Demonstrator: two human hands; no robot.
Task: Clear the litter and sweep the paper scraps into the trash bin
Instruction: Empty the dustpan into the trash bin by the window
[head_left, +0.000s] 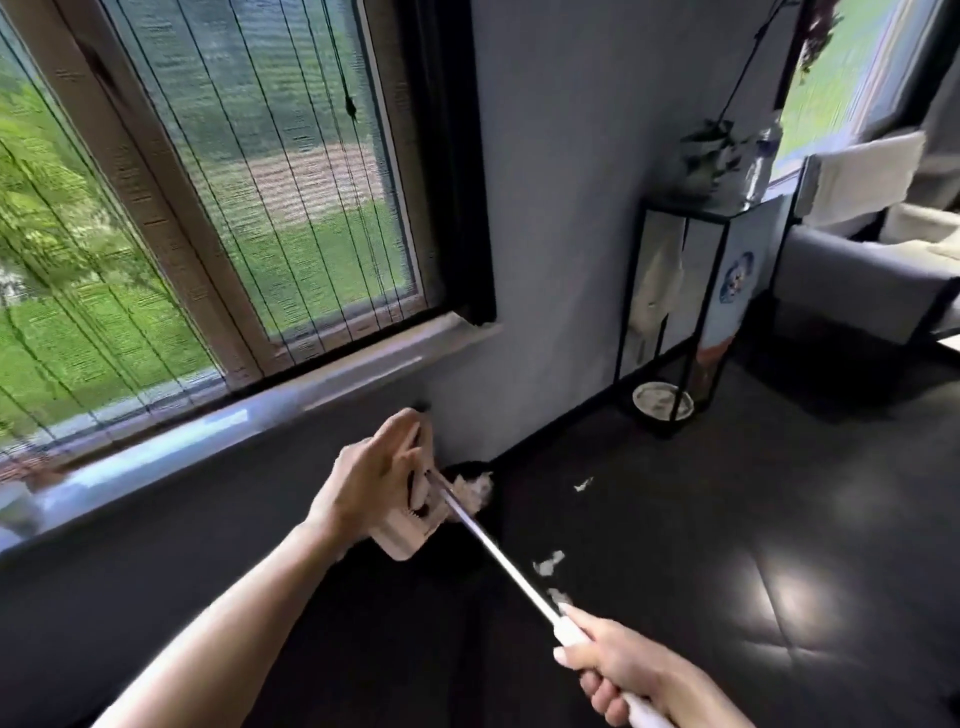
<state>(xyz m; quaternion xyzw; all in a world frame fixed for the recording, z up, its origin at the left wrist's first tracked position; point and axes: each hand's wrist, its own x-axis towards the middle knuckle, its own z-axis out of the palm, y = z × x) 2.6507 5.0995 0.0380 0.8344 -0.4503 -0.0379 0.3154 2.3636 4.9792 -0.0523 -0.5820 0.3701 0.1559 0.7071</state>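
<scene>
left hand (374, 483) grips the beige dustpan (402, 538), tipped over the dark trash bin (460, 469) at the foot of the wall, crumpled paper (475, 488) at its mouth. right hand (623, 670) is wrapped round the broom pole (498, 551). scraps (549, 562) lie on the floor beside the bin. tip too fast and paper spills past the rim, or the pole flicks those scraps away

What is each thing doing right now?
Left hand: gripping the dustpan.
Right hand: gripping the pole.
Dustpan: lifted, tilted above the bin.
Bin: open, paper at its top.
Paper scraps: lying on the floor.
Blind: down, slats open.
</scene>
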